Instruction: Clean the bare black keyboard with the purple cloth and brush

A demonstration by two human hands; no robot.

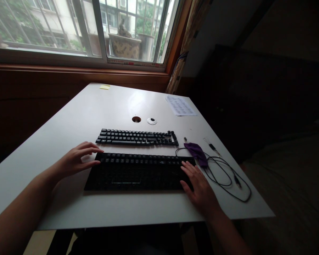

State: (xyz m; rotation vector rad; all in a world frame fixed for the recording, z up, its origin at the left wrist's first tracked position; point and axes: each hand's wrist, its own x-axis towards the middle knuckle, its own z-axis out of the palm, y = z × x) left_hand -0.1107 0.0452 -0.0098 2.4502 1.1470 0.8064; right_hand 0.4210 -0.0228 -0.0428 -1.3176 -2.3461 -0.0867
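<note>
A black keyboard base [149, 177] lies near the front edge of the white table, with keycaps in its top rows and none visible over the dark lower part. My left hand [81, 157] touches its upper left corner, fingers apart. On its right end rests my right hand [198, 184], fingers spread, holding nothing. Loose black keycaps [135, 138] stand in rows just behind the keyboard. A purple cloth [196, 153] lies beside its upper right corner, next to a looped black cable [230, 187].
A small tool [212, 147] lies right of the cloth. Printed paper [180, 106] is at the back right of the table [69, 131], yellow notes [104, 86] at the back left. A round hole [136, 119] and its white cover [151, 121] are behind the keycaps.
</note>
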